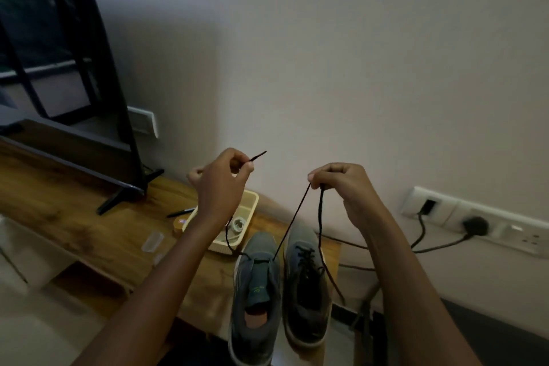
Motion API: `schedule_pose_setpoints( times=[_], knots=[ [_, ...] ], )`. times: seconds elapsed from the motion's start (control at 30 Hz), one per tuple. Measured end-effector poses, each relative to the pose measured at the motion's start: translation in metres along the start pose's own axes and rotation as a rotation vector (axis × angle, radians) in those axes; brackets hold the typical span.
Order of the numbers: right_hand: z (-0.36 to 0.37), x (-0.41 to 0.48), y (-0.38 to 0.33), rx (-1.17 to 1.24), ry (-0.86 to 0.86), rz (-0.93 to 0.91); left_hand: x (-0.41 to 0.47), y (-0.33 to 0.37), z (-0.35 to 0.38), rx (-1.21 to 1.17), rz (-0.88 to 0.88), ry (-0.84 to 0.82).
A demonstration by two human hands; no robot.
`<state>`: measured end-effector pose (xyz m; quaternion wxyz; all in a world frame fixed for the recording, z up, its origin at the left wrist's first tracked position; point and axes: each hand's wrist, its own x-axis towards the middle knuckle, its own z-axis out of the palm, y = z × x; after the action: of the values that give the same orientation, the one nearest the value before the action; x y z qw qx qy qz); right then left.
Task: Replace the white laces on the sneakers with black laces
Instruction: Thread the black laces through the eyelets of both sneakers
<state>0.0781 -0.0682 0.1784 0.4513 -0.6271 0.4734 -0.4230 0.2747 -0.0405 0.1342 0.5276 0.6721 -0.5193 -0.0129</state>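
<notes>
**Above the open sneaker – both lace ends held up**

Over the wooden table (pixel 74 217), the black lace (pixel 292 220) is held taut in a steep V. Its bottom is threaded through the lowest eyelets of the open sneaker (pixel 255 291), whose upper eyelets are seen to be bare. The laced sneaker (pixel 306 291), just beside it on the right, is already done in black.

The left hand (pixel 221 184) is closed in a pinch close to the lace's tip, which pokes out past thumb and forefinger. The right hand (pixel 341 184) is curled round the other strand further from its end, so a long tail is left hanging down over the laced sneaker.

The coming move is judged to turn on one relation: the next free eyelets lie below both hands and back toward the person, with the sneaker's long axis pointing away to the wall. The left hand is the nearer – almost directly above the toe – and its tip is already presented for threading. The ends appear unevenly drawn, so levelling may be called for first.
</notes>
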Motion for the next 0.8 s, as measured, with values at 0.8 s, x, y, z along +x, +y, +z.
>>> schedule_pose_setpoints(
  times=[0.8],
  knots=[
    [-0.048, -0.104, -0.116, 0.564, -0.022, -0.3, -0.003, 0.067, -0.048, -0.46, -0.097, -0.167]
  ],
)
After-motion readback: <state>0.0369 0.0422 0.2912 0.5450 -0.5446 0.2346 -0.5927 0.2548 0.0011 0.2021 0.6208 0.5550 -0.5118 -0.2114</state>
